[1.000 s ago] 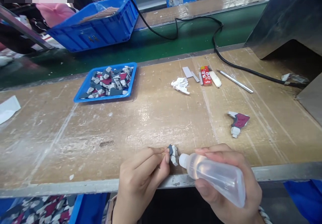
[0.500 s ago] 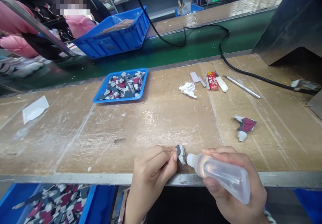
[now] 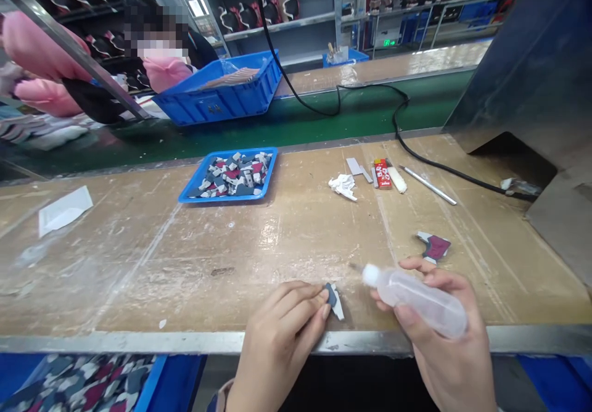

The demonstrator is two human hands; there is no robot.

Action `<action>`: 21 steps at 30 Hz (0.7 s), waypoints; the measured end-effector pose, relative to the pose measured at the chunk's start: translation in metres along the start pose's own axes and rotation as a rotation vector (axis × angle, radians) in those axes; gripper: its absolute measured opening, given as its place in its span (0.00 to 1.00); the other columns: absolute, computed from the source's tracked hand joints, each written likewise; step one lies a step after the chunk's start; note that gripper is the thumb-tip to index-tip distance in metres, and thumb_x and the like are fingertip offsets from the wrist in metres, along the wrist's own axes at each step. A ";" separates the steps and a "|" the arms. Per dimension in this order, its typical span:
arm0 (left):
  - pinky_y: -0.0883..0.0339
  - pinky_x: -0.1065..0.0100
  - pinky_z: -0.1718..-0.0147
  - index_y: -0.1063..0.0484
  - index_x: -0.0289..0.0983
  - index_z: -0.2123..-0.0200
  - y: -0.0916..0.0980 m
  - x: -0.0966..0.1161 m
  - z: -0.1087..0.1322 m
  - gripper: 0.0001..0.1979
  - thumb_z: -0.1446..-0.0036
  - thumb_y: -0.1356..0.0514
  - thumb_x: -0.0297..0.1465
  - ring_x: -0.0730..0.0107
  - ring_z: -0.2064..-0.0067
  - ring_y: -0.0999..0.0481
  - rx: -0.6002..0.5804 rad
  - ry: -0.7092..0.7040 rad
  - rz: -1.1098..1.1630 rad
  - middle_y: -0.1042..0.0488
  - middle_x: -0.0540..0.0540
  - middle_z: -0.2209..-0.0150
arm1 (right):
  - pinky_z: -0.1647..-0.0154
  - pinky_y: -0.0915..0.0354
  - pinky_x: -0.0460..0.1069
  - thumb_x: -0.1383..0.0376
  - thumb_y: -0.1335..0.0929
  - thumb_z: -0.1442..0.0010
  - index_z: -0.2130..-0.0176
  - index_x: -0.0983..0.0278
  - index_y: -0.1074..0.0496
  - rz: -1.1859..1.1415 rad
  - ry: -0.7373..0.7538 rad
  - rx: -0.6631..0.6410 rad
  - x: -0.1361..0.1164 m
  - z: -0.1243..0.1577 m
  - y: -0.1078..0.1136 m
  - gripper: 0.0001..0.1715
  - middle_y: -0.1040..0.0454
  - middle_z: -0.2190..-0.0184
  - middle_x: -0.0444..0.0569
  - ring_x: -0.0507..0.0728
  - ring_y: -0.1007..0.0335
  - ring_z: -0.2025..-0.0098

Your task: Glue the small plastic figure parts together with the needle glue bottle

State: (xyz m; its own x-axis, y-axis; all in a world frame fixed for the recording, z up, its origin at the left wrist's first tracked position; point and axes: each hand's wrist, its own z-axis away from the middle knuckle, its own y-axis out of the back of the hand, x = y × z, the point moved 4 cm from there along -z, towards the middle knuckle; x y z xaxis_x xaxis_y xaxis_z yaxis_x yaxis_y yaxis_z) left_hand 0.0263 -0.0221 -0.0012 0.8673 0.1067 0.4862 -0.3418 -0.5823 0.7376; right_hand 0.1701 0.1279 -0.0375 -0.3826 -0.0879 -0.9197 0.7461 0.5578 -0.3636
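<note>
Near the front edge of the worktable (image 3: 287, 251), my left hand (image 3: 289, 319) is closed, thumb and fingertips pinching a small dark grey and white moulded piece (image 3: 337, 304). Part of that piece is hidden behind the fingertips. My right hand (image 3: 444, 332) grips a translucent squeeze bottle (image 3: 423, 301) with a white cap and a thin nozzle, tilted with its tip to the left. The nozzle is apart from the small piece, up and to its right. Just beyond the right hand lies a maroon, grey and white piece (image 3: 436, 247), partly covered by the fingers.
A blue tray (image 3: 182, 196) holds several similar pieces; a blue bin (image 3: 169, 375) of more sits below the table edge. Crumpled tissue (image 3: 343, 186), a red packet (image 3: 382, 173) and a metal pen-like tool (image 3: 430, 186) lie farther back. A black cable (image 3: 444, 164) runs past a metal housing (image 3: 504, 91). Another person (image 3: 161, 48) is beyond.
The bottle has drawn away from the small piece, up and to the right, and its nozzle now shows. The piece has turned in my left fingers. The head view has tilted up.
</note>
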 end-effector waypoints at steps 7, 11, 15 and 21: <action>0.27 0.62 0.57 0.27 0.35 0.47 -0.004 0.004 0.016 0.12 0.32 0.43 0.26 0.61 0.55 0.22 0.120 -0.024 -0.133 0.21 0.44 0.59 | 0.65 0.26 0.43 0.52 0.25 0.42 0.55 0.60 0.32 -0.269 -0.341 0.141 -0.010 -0.027 0.002 0.23 0.24 0.66 0.45 0.51 0.24 0.65; 0.28 0.67 0.61 0.29 0.34 0.46 -0.001 0.013 0.023 0.13 0.29 0.47 0.26 0.66 0.59 0.23 0.141 0.006 -0.133 0.23 0.43 0.60 | 0.64 0.30 0.45 0.42 0.30 0.40 0.49 0.61 0.35 -0.024 -0.269 0.129 -0.007 -0.031 -0.005 0.32 0.21 0.67 0.48 0.54 0.25 0.64; 0.30 0.66 0.56 0.28 0.32 0.49 0.007 0.029 0.030 0.11 0.28 0.48 0.27 0.66 0.57 0.25 0.221 -0.025 -0.150 0.23 0.42 0.61 | 0.45 0.34 0.59 0.49 0.23 0.49 0.42 0.57 0.37 0.534 -0.134 -0.009 0.003 -0.034 -0.003 0.41 0.21 0.52 0.53 0.63 0.25 0.50; 0.28 0.62 0.53 0.25 0.30 0.55 0.026 0.059 0.034 0.13 0.28 0.47 0.31 0.63 0.56 0.21 0.339 -0.187 -0.291 0.21 0.42 0.64 | 0.46 0.35 0.61 0.52 0.25 0.45 0.48 0.60 0.28 0.715 0.169 0.002 -0.006 -0.026 0.009 0.29 0.25 0.50 0.54 0.64 0.28 0.49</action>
State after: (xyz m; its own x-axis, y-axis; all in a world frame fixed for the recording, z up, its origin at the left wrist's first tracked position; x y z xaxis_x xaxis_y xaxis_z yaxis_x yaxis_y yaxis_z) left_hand 0.0807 -0.0582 0.0303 0.9704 0.1754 0.1662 0.0351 -0.7828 0.6213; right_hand 0.1649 0.1551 -0.0316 0.1196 0.4253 -0.8971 0.8460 0.4293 0.3163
